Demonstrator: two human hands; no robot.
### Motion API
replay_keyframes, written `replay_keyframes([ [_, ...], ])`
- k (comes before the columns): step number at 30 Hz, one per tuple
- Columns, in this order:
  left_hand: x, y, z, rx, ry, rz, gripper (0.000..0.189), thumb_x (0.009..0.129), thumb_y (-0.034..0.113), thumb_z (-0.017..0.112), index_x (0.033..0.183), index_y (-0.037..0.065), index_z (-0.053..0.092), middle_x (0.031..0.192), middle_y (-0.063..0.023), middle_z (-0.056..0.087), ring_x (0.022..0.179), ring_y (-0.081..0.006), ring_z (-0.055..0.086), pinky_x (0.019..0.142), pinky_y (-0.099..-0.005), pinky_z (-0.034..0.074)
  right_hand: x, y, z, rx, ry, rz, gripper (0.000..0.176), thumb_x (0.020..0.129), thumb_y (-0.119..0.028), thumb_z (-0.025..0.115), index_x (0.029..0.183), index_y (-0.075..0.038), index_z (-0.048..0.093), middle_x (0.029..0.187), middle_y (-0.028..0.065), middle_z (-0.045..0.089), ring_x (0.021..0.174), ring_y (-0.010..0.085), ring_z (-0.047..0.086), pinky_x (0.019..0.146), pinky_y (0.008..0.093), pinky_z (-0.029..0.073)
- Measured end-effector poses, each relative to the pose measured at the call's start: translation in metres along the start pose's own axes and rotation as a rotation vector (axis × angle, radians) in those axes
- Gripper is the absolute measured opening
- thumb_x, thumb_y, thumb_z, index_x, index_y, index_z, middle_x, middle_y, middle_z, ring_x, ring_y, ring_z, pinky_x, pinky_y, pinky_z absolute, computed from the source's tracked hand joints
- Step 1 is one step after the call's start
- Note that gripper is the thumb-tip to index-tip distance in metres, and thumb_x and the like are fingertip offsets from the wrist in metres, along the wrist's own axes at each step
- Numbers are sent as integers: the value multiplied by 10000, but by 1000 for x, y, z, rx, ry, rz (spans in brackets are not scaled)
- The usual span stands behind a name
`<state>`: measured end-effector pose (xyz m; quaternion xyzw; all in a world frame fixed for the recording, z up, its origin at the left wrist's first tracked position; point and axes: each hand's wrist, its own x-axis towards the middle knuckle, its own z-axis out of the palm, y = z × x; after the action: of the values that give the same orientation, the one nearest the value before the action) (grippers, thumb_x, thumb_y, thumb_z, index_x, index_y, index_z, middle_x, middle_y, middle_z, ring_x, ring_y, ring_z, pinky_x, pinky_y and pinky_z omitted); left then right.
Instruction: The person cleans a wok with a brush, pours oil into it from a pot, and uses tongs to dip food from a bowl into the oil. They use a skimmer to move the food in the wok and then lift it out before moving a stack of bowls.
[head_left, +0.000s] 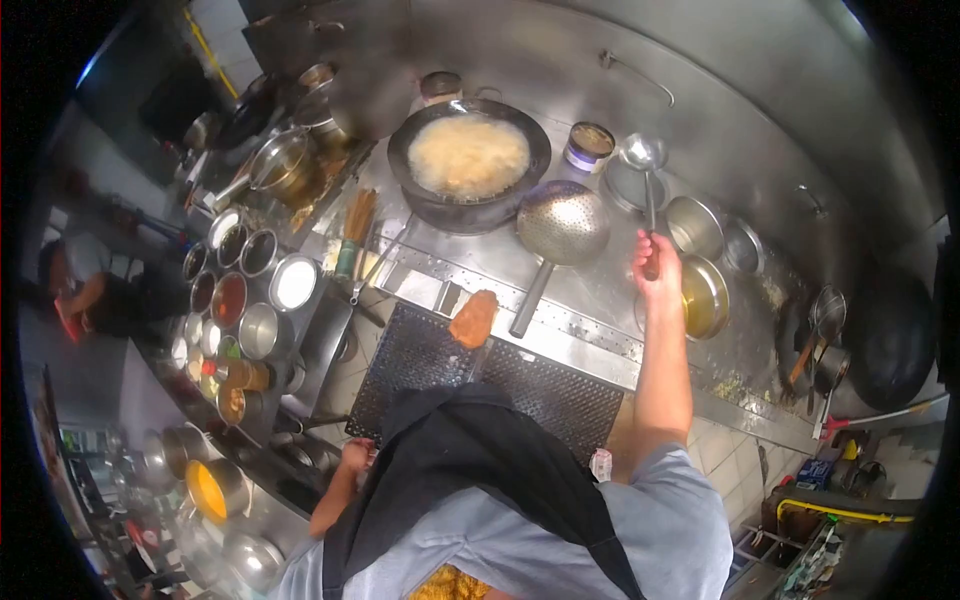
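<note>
My right hand [657, 266] is wrapped round the brown handle of a metal ladle [644, 153]. The ladle's bowl points away from me, over a round metal container [625, 186]. Left of it, a perforated strainer [563, 222] rests against the rim of a black wok [455, 208], its handle toward me. Pale, foaming liquid [469, 155] fills much of the wok. My left hand [357, 457] is low beside my apron with its fingers curled; whatever they may hold is too small to make out. An orange-brown, cloth-like piece [474, 320] lies at the stove's front edge.
Metal pots of sauces and seasonings [229, 300] crowd the left counter near a bamboo brush [355, 232]. A pot of yellow liquid [706, 298] stands by my right forearm. A second wok [893, 343] is at far right. Another person [85, 290] is at far left.
</note>
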<state>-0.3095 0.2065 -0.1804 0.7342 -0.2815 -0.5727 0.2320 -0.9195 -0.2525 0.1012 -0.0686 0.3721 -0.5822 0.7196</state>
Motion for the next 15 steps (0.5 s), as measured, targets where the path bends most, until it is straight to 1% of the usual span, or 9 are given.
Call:
replay_keyframes([
  [1,8,-10,-4,-41,-19,-21,254,983,185,417,1021,85,647,856,-72,671,629,-190,628,501,-345,490,-13,-2,14,-37,-38,8,230,945,-180,508,1054,11,576,718,-14,553,571,78,508,466,214,423],
  [2,27,-31,-7,150,-20,233,250,979,204,423,1007,94,646,846,-63,672,626,-180,629,477,-331,468,-24,-3,29,-75,-78,18,243,948,-177,504,1081,16,571,729,-13,552,568,78,501,461,216,419],
  [4,36,-46,-6,331,-8,483,248,975,223,430,993,103,645,836,-55,673,624,-169,629,454,-316,445,-41,-3,61,-126,-126,14,248,951,-189,498,1077,13,566,723,-17,546,562,75,491,459,221,404],
  [7,44,-32,0,327,32,446,230,961,245,457,980,111,643,798,-33,669,622,-149,626,445,-293,419,-54,-1,97,-152,-205,14,287,952,-177,503,1156,21,541,734,-18,533,556,67,476,439,214,405],
  [9,44,-26,6,-134,75,40,211,954,242,476,961,112,642,770,-23,664,593,-145,611,439,-287,416,-59,2,125,-202,-253,26,293,954,-180,505,1159,26,539,727,-20,531,544,56,468,425,202,396],
  [12,50,-35,4,-390,27,-59,203,948,246,498,977,108,644,769,-28,663,582,-147,613,431,-276,411,-55,8,162,-301,-309,-9,281,954,-178,510,1137,32,549,732,-22,543,540,51,471,416,190,388],
  [13,48,-38,4,-393,28,-59,203,948,246,498,977,108,644,769,-28,663,582,-147,613,431,-276,411,-51,9,173,-347,-342,-19,274,954,-176,512,1126,33,554,735,-24,548,541,51,473,416,189,388],
  [14,41,-36,3,-69,39,145,210,949,253,500,978,106,647,770,-29,664,578,-147,613,431,-278,412,-47,9,185,-349,-344,-18,274,954,-176,512,1126,33,554,735,-24,548,541,51,473,416,189,388],
  [15,32,-30,3,95,37,243,213,950,256,501,978,105,648,771,-29,665,575,-147,613,431,-280,413,-42,9,196,-367,-351,11,265,950,-174,517,1105,38,551,735,-5,543,550,65,476,428,204,391],
])
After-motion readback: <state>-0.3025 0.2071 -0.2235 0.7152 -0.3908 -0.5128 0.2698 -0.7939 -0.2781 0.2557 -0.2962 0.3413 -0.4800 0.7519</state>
